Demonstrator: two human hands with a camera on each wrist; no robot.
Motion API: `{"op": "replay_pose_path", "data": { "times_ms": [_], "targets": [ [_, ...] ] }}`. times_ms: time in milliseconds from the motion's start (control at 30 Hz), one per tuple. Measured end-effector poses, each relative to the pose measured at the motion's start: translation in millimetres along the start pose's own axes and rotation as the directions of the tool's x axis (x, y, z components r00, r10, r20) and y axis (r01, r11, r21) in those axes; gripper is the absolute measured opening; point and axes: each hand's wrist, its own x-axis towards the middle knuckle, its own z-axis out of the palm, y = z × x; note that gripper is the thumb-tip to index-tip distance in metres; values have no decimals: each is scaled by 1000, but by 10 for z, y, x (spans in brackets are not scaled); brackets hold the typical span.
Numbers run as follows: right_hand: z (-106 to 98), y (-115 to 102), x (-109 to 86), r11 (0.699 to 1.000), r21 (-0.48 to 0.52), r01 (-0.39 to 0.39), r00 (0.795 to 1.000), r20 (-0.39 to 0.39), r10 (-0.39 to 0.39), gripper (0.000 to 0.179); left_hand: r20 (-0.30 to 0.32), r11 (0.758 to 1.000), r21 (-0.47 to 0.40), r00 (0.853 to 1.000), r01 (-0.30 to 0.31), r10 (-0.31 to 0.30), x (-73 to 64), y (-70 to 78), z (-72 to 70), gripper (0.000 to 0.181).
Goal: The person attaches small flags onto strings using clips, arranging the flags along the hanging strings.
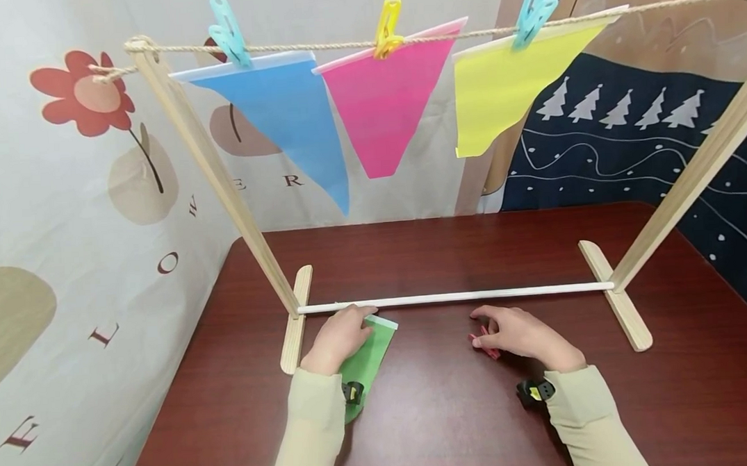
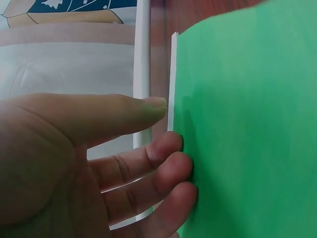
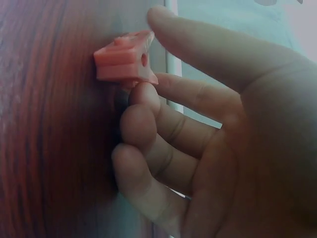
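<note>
A green paper pennant (image 1: 369,358) with a white top strip lies on the table at centre left. Over it is my left hand (image 1: 339,339); in the left wrist view several fingertips (image 2: 173,163) meet the green sheet near its white edge, while the thumb stands apart from them. To the right, a small red clothespin (image 1: 486,346) lies on the tabletop. My right hand (image 1: 518,332) reaches around it. In the right wrist view, the clothespin (image 3: 121,62) sits between the raised thumb and the loosely bent fingers, whose tips come right at its side.
A wooden frame has two posts (image 1: 221,184) and a white bottom rod (image 1: 476,296). Along its rope (image 1: 315,46) hang blue (image 1: 293,104), pink (image 1: 392,96) and yellow (image 1: 517,81) pennants, each under a clothespin. Printed cloth (image 1: 165,339) stands behind the dark red table (image 1: 432,425).
</note>
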Motion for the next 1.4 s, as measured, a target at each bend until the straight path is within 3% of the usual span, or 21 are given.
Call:
{"op": "replay_pose_path", "data": {
  "times_ms": [300, 533, 967, 1400],
  "targets": [
    [55, -75, 8, 997, -65, -37, 999, -33, 35, 51, -32, 999, 38, 999, -23, 24, -2, -9, 10, 35],
    [51, -98, -15, 987, -113, -114, 993, -52, 108, 63, -8, 1000, 0, 1000, -28, 28, 4, -5, 13, 36],
    [4, -164, -66, 963, -202, -177, 983, -82, 163, 34, -32, 1000, -7, 999, 27, -27, 9, 2, 9, 37],
    [39, -208, -65, 954, -246, -173, 983, -105, 151, 37, -38, 998, -22, 998, 50, -51, -10, 31, 0, 33]
  ]
}}
